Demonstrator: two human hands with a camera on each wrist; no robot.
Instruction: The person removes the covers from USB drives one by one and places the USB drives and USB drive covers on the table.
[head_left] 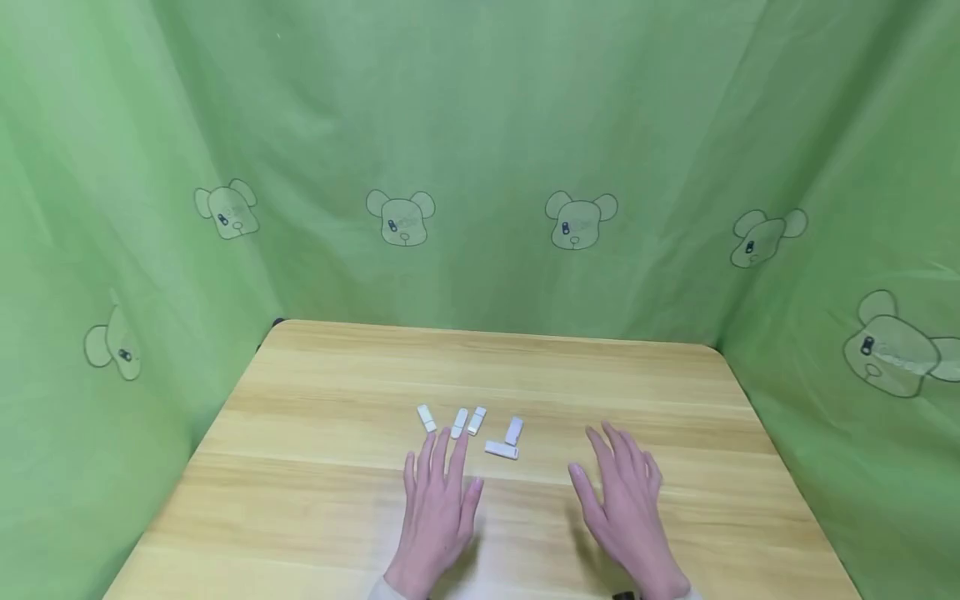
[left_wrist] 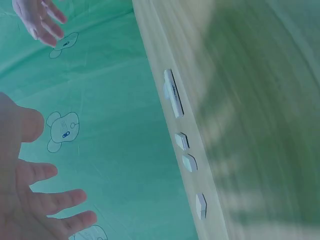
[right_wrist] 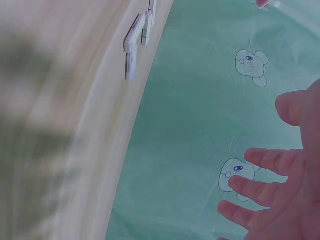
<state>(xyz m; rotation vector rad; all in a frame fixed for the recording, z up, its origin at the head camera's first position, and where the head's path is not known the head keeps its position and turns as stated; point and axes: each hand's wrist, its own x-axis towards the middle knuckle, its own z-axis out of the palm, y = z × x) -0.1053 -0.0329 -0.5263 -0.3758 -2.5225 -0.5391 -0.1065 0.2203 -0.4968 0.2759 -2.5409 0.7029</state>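
Note:
Several small white oblong pieces, shaped like capped USB sticks, lie on the wooden table. In the head view, one slanted white piece (head_left: 427, 418) is at the left and two others sit side by side near the middle, one being a white piece (head_left: 459, 423). At the right, an upright piece (head_left: 513, 431) meets a crosswise piece (head_left: 501, 450). My left hand (head_left: 437, 512) is spread just in front of the left pieces, holding nothing. Farther right, my right hand (head_left: 626, 508) is also spread and holds nothing. Both wrist views show relaxed fingers raised above the tabletop.
The wooden table (head_left: 315, 500) has a rounded far edge. Green curtains (head_left: 480, 100) printed with bear heads surround it at the back and both sides. A dark item (head_left: 623, 596) shows by the right wrist.

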